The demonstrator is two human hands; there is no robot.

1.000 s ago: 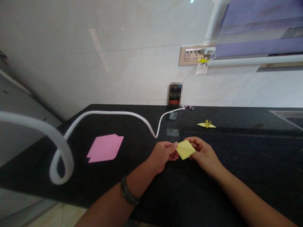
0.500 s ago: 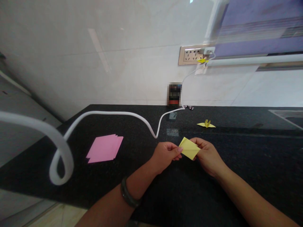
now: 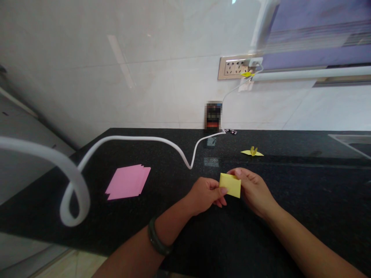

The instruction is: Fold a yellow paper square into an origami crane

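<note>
A small folded square of yellow paper (image 3: 232, 185) is held up above the dark counter between both hands. My left hand (image 3: 207, 195) pinches its left edge, thumb on the front face and fingers behind. At the upper right edge, my right hand (image 3: 253, 187) grips the paper between thumb and fingers, with some fingertips hidden behind it. Beyond the right hand, a folded yellow paper crane (image 3: 252, 152) rests on the counter. A stack of pink paper sheets (image 3: 127, 183) lies to the left of my hands, slightly fanned.
A thick white cable (image 3: 139, 138) curls across the left side of the black counter (image 3: 174, 239). Against the wall stands a phone-like device with a pixelated screen (image 3: 213, 116). Above it is a socket panel (image 3: 228, 68) with a plug in it. A sink edge (image 3: 348, 146) shows at right.
The yellow paper has been turned from a tilted, diamond-like position to a nearly level square. My right hand's grip has moved to its upper right edge; my left hand has shifted slightly down.
</note>
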